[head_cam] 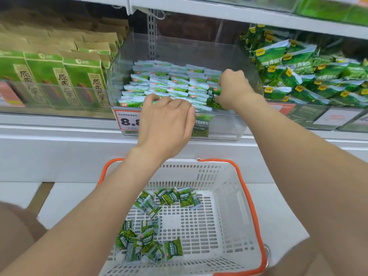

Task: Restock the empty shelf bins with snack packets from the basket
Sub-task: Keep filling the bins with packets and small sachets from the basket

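Right hand (233, 88) pinching green packets (213, 98) inside clear bin (179, 46), left hand (165, 120) flat on front row (131, 103)

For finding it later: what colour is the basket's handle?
Orange handle on the white basket, clearest in the head view.

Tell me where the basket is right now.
In the head view, the white basket sits bottom centre, directly below the clear shelf bin, with loose green snack packets lying on its left side.
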`<state>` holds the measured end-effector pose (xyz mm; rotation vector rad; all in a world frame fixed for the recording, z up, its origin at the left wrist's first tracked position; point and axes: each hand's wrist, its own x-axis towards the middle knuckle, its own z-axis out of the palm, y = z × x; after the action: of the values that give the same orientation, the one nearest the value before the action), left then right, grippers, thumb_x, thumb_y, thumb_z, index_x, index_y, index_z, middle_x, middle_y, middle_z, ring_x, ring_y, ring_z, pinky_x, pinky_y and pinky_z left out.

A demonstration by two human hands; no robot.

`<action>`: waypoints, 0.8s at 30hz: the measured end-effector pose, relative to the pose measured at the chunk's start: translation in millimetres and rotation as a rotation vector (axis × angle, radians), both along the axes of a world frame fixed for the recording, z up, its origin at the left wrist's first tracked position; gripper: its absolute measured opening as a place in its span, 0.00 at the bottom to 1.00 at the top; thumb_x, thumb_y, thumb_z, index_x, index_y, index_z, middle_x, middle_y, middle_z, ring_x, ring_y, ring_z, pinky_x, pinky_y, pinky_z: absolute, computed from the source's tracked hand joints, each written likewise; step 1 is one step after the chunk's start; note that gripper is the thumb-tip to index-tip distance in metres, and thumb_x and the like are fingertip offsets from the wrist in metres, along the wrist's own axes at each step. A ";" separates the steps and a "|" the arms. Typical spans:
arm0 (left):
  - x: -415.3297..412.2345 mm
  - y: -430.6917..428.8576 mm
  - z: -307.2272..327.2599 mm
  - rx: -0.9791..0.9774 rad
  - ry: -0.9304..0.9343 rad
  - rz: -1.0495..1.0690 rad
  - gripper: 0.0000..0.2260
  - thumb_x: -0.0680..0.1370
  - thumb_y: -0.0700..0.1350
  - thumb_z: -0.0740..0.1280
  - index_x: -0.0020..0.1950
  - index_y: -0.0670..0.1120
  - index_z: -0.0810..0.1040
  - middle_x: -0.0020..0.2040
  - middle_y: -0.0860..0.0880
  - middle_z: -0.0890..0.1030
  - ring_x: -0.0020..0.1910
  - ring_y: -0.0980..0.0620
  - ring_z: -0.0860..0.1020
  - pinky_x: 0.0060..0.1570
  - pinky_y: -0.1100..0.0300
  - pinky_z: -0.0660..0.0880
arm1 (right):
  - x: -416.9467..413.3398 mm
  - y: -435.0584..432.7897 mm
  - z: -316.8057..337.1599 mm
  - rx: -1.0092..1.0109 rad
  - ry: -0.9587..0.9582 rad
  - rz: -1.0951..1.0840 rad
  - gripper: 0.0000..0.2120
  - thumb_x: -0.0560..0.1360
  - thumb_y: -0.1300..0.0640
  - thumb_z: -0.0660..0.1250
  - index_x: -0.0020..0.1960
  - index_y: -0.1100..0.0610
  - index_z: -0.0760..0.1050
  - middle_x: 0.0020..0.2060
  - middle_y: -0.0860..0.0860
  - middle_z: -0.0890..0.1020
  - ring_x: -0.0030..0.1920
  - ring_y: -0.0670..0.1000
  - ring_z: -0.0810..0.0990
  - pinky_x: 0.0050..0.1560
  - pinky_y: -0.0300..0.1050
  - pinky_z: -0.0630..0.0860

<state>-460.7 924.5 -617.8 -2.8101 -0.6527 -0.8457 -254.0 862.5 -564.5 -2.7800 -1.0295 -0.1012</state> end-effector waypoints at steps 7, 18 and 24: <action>-0.1 2.2 -1.6 0.002 -0.028 -0.031 0.21 0.87 0.52 0.48 0.51 0.51 0.79 0.46 0.53 0.84 0.44 0.46 0.78 0.57 0.47 0.67 | 19.9 16.4 -8.8 0.031 0.116 -0.114 0.27 0.76 0.63 0.74 0.71 0.65 0.67 0.67 0.65 0.72 0.63 0.62 0.75 0.57 0.51 0.77; -2.7 4.4 -1.4 -0.006 -0.030 -0.070 0.19 0.88 0.52 0.48 0.52 0.52 0.78 0.46 0.54 0.83 0.43 0.46 0.78 0.57 0.47 0.66 | 10.4 14.7 -5.8 -0.136 0.110 -0.024 0.09 0.79 0.63 0.68 0.55 0.65 0.72 0.60 0.64 0.78 0.55 0.63 0.78 0.38 0.47 0.75; -4.5 6.8 -8.9 -0.101 -0.266 -0.221 0.12 0.86 0.49 0.61 0.62 0.45 0.80 0.65 0.47 0.81 0.68 0.44 0.76 0.72 0.46 0.65 | -13.8 -20.2 12.3 0.028 0.109 0.070 0.13 0.77 0.67 0.59 0.58 0.64 0.77 0.59 0.65 0.78 0.54 0.66 0.78 0.49 0.55 0.78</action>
<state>-465.1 931.3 -626.6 -2.9261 -0.4311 -1.2764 -267.8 842.3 -552.2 -2.6882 -1.0878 0.0441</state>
